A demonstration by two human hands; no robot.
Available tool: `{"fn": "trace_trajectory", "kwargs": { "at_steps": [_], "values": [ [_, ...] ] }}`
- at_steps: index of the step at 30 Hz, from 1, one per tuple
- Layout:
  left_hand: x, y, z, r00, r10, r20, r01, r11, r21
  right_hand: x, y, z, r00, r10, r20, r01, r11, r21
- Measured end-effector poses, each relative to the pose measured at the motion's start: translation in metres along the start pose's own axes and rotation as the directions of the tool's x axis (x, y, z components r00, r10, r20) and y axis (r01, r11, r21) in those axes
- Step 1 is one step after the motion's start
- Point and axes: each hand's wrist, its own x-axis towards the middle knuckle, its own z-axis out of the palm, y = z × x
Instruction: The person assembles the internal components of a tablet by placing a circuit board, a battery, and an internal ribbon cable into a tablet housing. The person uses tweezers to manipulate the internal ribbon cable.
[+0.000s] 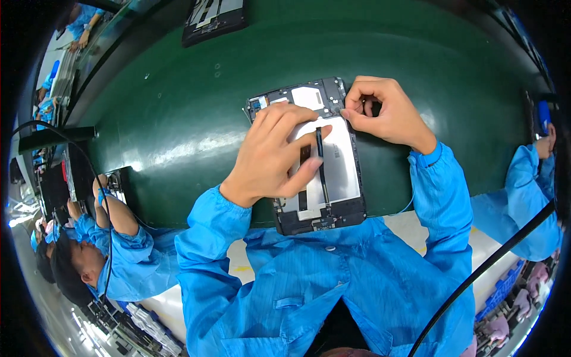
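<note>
An opened tablet lies on the green table in front of me, its silver battery plate and dark circuit boards exposed. My left hand spreads over its left side. The thumb and a finger of that hand close about a thin black ribbon cable running lengthwise over the silver plate; other fingertips rest near the plate's upper edge. At the tablet's upper right edge, my right hand pinches with thumb and forefinger. Whatever lies between those fingertips is too small to make out.
Another opened tablet lies at the table's far edge. A black cable crosses the lower right, and a thinner dark cable hangs at the left. Co-workers in blue sleeves sit on both sides.
</note>
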Motion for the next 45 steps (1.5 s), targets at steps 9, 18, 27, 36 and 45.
{"fn": "trace_trajectory", "kwargs": {
  "at_steps": [9,18,27,36,45],
  "values": [
    [0.014,0.014,0.014,0.989,-0.126,-0.08,0.135,0.983,0.122,-0.001,0.003,0.001,0.999,-0.031,-0.024,0.031,1.0,-0.004],
    [0.017,0.016,0.015,0.989,-0.125,-0.085,0.138,0.977,0.165,-0.001,0.001,0.002,0.999,-0.024,-0.029,0.024,1.0,0.01],
    [0.018,0.015,0.015,0.985,-0.149,-0.084,0.159,0.978,0.136,0.0,0.0,0.001,0.999,-0.027,-0.036,0.027,1.0,0.003],
    [0.018,0.013,0.016,0.985,-0.156,-0.069,0.165,0.974,0.158,0.003,0.004,0.003,0.999,0.048,-0.018,-0.045,0.987,0.153],
    [0.014,0.012,0.015,0.992,-0.111,-0.064,0.12,0.981,0.155,0.024,0.013,0.025,0.976,-0.131,-0.176,0.142,0.989,0.047]
  ]
}}
